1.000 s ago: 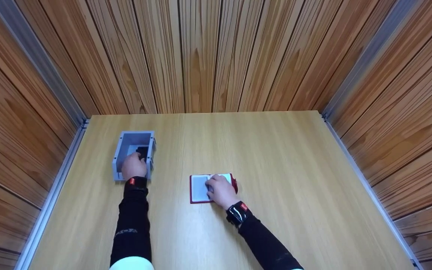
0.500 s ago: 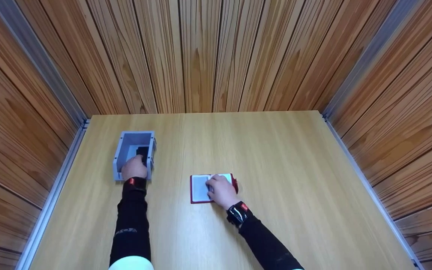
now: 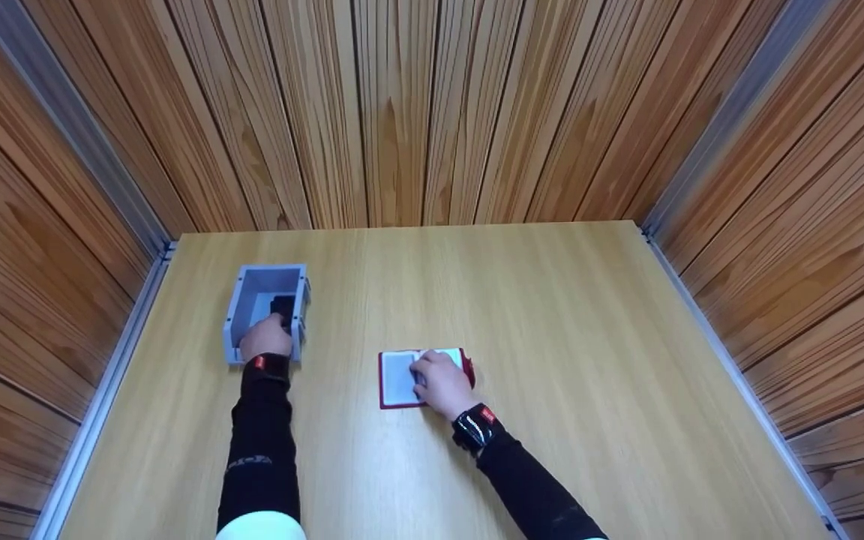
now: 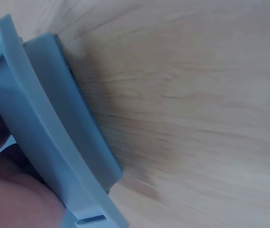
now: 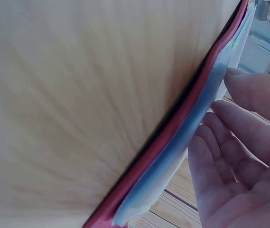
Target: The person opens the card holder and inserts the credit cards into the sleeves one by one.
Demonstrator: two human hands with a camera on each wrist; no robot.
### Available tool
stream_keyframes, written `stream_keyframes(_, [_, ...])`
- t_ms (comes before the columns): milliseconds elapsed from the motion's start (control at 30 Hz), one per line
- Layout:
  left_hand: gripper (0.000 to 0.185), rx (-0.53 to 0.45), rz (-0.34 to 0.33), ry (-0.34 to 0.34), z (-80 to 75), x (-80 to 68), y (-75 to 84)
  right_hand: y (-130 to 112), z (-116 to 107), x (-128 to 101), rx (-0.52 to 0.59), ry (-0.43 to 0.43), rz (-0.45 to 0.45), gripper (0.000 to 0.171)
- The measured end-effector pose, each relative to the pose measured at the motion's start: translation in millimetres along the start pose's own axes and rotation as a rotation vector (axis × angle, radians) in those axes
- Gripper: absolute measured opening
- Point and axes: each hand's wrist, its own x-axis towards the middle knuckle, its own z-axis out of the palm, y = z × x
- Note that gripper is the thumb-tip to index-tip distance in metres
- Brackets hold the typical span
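Note:
An open notebook (image 3: 398, 379) with a red cover and pale pages lies on the table. My right hand (image 3: 445, 384) rests over its middle, fingers loosely bent. In the right wrist view the fingertips (image 5: 215, 107) touch or nearly touch the pages (image 5: 172, 147). My left hand (image 3: 265, 337) reaches into a blue-grey plastic bin (image 3: 234, 311) at the left. Its fingers hold a black object (image 3: 282, 304) by the bin's right wall; the object's kind is unclear. In the left wrist view the bin's side (image 4: 54, 128) hides most of the fingers, with something dark between them.
Both things stand on a light wooden table (image 3: 552, 322), the bin well left of the notebook. Wood-panelled walls (image 3: 394, 112) rise behind and at both sides, with metal rails (image 3: 102, 397) along the side edges.
The left hand has drawn back slightly toward the bin's front, baring more of the black object. The right hand and notebook have stayed put.

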Motion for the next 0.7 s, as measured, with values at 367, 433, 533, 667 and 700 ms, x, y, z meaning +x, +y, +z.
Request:
stream_keyframes(367, [0.038,-0.082,-0.026,-0.043,-3.9,0.0,0.8,0.1,1.0,0.0,-0.017,0.018,-0.017,0.032])
stream_keyframes(433, [0.039,-0.068,-0.028,-0.053,-3.7,0.4,1.3,-0.2,0.6,0.0,-0.016,0.012,-0.013,0.032])
stream_keyframes(533, [0.041,-0.066,-0.029,-0.063,-3.7,0.7,1.7,-0.2,0.3,-0.2,-0.02,0.013,-0.013,0.032])
stream_keyframes(667, [0.041,-0.092,-0.037,-0.075,-5.6,0.4,2.7,-0.2,0.0,-0.1,-0.021,0.012,-0.01,0.032])
stream_keyframes(700, [0.04,-0.1,-0.038,-0.08,-6.6,0.1,3.5,-0.5,-0.1,-0.2,-0.018,0.008,-0.006,0.033])
